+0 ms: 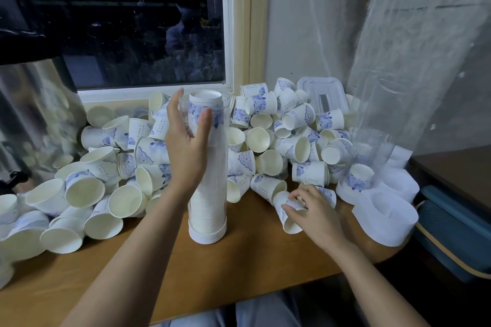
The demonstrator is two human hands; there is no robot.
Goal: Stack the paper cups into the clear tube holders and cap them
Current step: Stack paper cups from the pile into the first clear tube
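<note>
A tall clear tube holder (212,180) stands upright on the wooden table (239,268), set in a white base cap (207,236) and filled to its rim with stacked paper cups. My left hand (186,146) grips the tube near its top. My right hand (316,212) holds a white and blue paper cup (288,216) lying on its side on the table. A heap of loose paper cups (265,141) covers the table behind. Further right stands a second clear tube (369,141) with one cup at its bottom.
White caps (385,210) lie at the right end of the table, next to a blue case (451,233). A clear lidded box (322,94) rests behind the heap. A dark window (132,21) and a wall close the back. The table's front edge is near my lap.
</note>
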